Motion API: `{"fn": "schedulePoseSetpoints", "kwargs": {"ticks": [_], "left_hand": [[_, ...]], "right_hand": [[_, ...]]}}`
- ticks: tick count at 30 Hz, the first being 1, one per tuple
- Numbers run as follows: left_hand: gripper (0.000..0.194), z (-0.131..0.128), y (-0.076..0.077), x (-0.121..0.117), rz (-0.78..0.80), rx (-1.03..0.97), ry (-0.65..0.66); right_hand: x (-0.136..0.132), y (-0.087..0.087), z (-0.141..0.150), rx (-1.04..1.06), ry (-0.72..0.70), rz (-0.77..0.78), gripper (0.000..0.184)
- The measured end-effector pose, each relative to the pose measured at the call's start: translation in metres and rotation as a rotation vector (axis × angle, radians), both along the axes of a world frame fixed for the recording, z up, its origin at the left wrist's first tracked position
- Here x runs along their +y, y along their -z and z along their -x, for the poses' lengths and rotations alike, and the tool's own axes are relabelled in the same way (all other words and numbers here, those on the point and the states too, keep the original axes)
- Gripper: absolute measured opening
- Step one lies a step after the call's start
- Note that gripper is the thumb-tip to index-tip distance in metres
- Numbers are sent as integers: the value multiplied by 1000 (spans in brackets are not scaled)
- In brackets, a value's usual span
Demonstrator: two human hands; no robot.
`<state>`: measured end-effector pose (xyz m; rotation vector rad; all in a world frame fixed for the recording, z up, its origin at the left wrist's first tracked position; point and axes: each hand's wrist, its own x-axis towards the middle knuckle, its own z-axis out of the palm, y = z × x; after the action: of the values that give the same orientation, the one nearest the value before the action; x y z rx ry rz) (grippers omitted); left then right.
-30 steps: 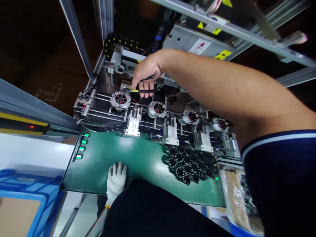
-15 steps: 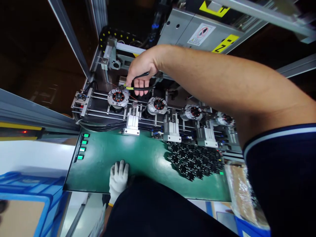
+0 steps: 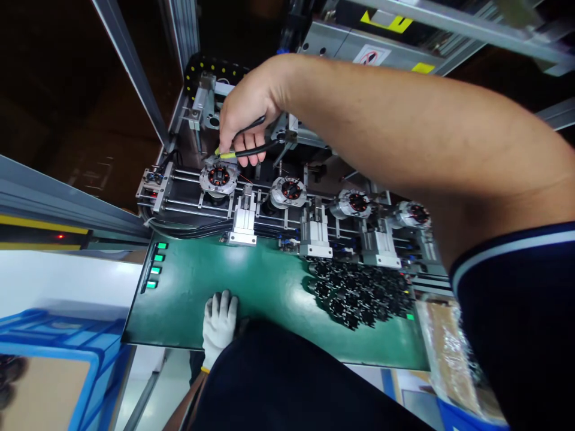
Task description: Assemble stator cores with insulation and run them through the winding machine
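Observation:
My right hand (image 3: 246, 123) is closed around pliers with black and yellow handles (image 3: 251, 151). Their jaws point left, at the back rim of the leftmost round metal fixture (image 3: 206, 182); whether they touch it I cannot tell. In that fixture sits a motor stator (image 3: 218, 175) with copper windings and a dark core. A thin copper-coloured wire (image 3: 245, 178) shows just right of it. My left hand (image 3: 219, 320), in a white glove, lies flat on the green tabletop (image 3: 188, 311) by its front edge, fingers stretched out, holding nothing.
More fixtures with stators (image 3: 290, 190) stand in a row to the right, behind metal clamp blocks (image 3: 245, 221). Several black toothed parts (image 3: 359, 293) lie on the right of the tabletop. Green-lit buttons (image 3: 155, 270) line its left edge. A blue crate (image 3: 92, 383) stands lower left.
My right hand with the pliers has moved slightly left and back, so the jaws are now at the fixture's back-left rim. My left hand stays on the tabletop. The view has shifted a little.

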<state>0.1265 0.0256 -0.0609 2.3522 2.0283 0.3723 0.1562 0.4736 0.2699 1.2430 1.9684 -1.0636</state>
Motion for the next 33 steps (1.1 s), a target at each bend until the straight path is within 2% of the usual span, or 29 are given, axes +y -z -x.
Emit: {"fn": "schedulePoseSetpoints", "kwargs": {"ticks": [9, 15, 20, 23, 25, 27, 31, 33], "left_hand": [[43, -1, -4, 2, -52, -38, 7], [44, -2, -1, 0, -30, -53, 1], [43, -1, 2, 0, -34, -59, 4], [45, 0, 2, 1, -35, -59, 6], [47, 0, 2, 2, -44, -52, 13], [49, 1, 2, 3, -57, -44, 23], [50, 4, 0, 4, -55, -43, 29], [49, 5, -3, 4, -48, -44, 32]], "right_hand": [[-1, 14, 19, -180, -88, -5, 55], [-1, 17, 20, -170, -77, 13, 53], [-11, 22, 22, -155, -21, 27, 54], [-17, 22, 16, -94, -11, -7, 43], [-20, 13, 4, -18, -30, -12, 35], [-21, -3, -16, 58, -52, 9, 32], [-20, -40, -76, 115, -103, 98, 32], [-19, -47, -108, 57, -96, 91, 32]]}}
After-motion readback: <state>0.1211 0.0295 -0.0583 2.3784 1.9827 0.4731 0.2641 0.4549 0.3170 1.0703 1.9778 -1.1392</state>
